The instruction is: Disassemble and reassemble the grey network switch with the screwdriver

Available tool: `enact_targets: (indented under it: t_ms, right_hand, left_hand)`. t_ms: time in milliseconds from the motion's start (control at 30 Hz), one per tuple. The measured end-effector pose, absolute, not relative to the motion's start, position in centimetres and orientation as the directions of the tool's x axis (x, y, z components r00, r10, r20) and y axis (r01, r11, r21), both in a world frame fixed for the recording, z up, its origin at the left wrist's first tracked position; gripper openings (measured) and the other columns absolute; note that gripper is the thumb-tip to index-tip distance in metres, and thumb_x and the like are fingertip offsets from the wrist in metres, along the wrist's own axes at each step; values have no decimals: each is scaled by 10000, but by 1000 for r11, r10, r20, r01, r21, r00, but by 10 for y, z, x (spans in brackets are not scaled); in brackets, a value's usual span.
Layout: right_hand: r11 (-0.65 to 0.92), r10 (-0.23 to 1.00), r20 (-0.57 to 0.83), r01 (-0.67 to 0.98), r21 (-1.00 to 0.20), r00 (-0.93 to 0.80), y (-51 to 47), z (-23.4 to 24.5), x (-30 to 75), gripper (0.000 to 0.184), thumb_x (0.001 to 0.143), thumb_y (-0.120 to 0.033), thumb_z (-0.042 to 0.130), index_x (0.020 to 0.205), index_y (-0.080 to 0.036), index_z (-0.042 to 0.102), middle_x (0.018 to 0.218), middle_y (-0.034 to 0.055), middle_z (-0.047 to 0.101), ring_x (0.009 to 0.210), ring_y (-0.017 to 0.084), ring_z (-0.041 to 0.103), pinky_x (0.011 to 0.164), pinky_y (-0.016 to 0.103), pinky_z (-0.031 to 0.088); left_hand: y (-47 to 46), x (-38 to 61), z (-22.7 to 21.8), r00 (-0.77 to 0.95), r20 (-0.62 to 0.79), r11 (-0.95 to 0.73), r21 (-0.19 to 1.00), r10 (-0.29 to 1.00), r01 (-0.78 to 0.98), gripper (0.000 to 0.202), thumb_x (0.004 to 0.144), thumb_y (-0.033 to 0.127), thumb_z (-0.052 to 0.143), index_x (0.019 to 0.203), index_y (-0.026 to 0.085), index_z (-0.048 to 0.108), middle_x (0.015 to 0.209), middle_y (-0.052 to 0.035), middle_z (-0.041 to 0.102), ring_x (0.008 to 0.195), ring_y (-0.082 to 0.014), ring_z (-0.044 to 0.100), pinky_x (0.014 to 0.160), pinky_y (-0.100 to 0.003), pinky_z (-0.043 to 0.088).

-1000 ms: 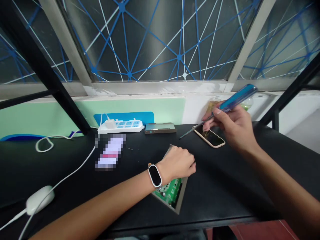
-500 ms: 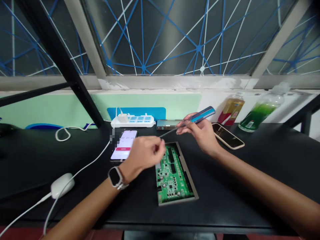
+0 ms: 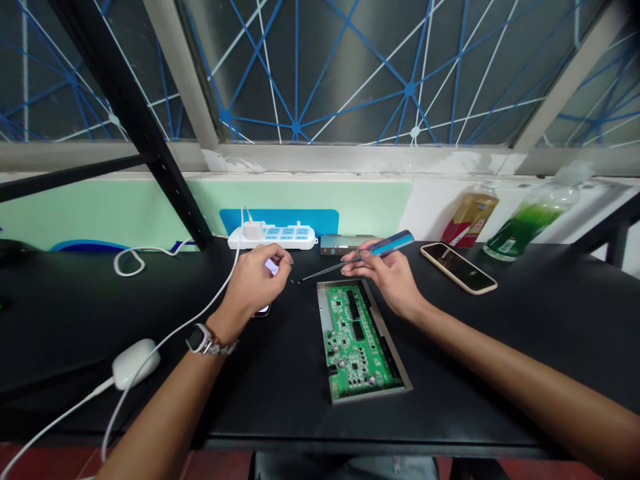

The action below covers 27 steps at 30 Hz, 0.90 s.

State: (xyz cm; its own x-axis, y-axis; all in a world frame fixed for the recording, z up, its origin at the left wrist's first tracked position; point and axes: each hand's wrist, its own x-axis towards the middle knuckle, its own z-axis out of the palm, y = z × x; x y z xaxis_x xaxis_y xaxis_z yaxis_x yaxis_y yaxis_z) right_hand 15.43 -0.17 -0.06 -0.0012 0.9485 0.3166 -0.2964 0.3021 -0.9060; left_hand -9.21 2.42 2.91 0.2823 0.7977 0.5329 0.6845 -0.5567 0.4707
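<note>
My right hand point(image 3: 383, 270) grips a screwdriver point(image 3: 393, 245) by its blue handle. Its thin dark shaft slants down to the left, and the tip is just above or on the black table; I cannot tell which. Tiny dark specks lie by the tip, too small to name. Left of it, my left hand point(image 3: 257, 283) is closed, thumb and fingers curled together; whatever they hold, if anything, is hidden. A phone point(image 3: 271, 266) with a lit screen is mostly covered by this hand. Between my forearms lies a green circuit board point(image 3: 357, 340) in a shallow metal case point(image 3: 383, 320).
Behind stand a white power strip point(image 3: 273, 237) and a flat grey metal box point(image 3: 340, 245). To the right are another phone point(image 3: 459, 268) and two bottles, one amber point(image 3: 470, 217), one green point(image 3: 525, 223). A white cable point(image 3: 193, 319) crosses the left side past a white adapter point(image 3: 136, 364).
My left hand has moved left, away from the screwdriver and the board, and now covers more of the lit phone. The screwdriver tip has shifted left and lower. The view has shifted slightly.
</note>
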Motion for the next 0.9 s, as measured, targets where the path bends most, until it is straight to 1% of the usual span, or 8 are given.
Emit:
enact_targets:
  t_ms: [133, 200, 233, 300, 367, 500, 767, 900]
  right_hand:
    - [329, 944, 324, -313, -891, 69, -8, 6, 167, 212, 859, -353, 682, 947, -206, 557, 902, 55, 732, 771, 203, 735, 795, 419, 613]
    - [334, 942, 322, -308, -891, 91, -12, 11, 172, 191, 856, -333, 680, 938, -215, 555, 881, 49, 730, 764, 204, 731, 785, 423, 611]
    - [338, 941, 324, -306, -890, 97, -14, 14, 174, 178, 856, -324, 677, 933, -220, 555, 874, 46, 729, 765, 203, 730, 784, 422, 609]
    - [348, 937, 332, -312, -884, 103, -17, 17, 177, 150, 858, -307, 670, 917, -228, 557, 869, 41, 727, 766, 197, 727, 781, 417, 606]
    - [358, 934, 342, -327, -875, 106, -19, 19, 178, 121, 863, -286, 663, 906, -229, 565, 876, 40, 728, 764, 191, 724, 782, 411, 602]
    - [373, 927, 360, -341, -863, 105, -22, 21, 177, 87, 868, -257, 655, 895, -225, 580, 867, 40, 732, 752, 193, 725, 769, 404, 594]
    - [393, 919, 379, -281, -876, 107, -23, 23, 180, 93, 865, -263, 647, 885, -237, 560, 835, 22, 715, 700, 182, 706, 721, 388, 582]
    - [399, 917, 387, -274, -875, 98, -23, 24, 181, 83, 874, -261, 641, 893, -233, 566, 837, 24, 718, 699, 180, 704, 719, 383, 580]
  left_hand:
    - [27, -94, 28, 465, 482, -661, 416, 743, 625, 240, 819, 221, 606, 1049, 203, 672, 1051, -56, 701, 936, -204, 639, 765, -319, 540]
    - [28, -92, 24, 527, 430, -678, 405, 733, 613, 259, 823, 270, 651, 1076, 216, 670, 1094, -57, 688, 1011, -222, 616, 794, -340, 538]
    - [28, -90, 21, 537, 406, -673, 413, 739, 614, 267, 823, 299, 673, 1077, 217, 673, 1090, -57, 689, 1014, -224, 615, 792, -343, 538]
    - [29, -86, 15, 529, 375, -649, 443, 761, 619, 267, 820, 342, 709, 1051, 210, 687, 1035, -55, 703, 960, -216, 632, 768, -336, 536]
    - [27, -81, 11, 495, 368, -617, 470, 787, 631, 226, 830, 358, 716, 989, 198, 706, 946, -50, 721, 860, -196, 648, 738, -324, 530]
    - [22, -75, 11, 442, 364, -572, 514, 820, 639, 142, 887, 322, 658, 877, 199, 728, 841, -36, 741, 732, -165, 646, 701, -301, 516]
    - [18, -72, 11, 438, 379, -579, 547, 815, 604, 95, 882, 240, 656, 890, 199, 742, 852, -29, 753, 701, -153, 647, 687, -278, 517]
    - [20, -72, 9, 445, 378, -584, 521, 812, 623, 94, 886, 230, 660, 901, 189, 744, 849, -32, 749, 715, -158, 649, 690, -280, 514]
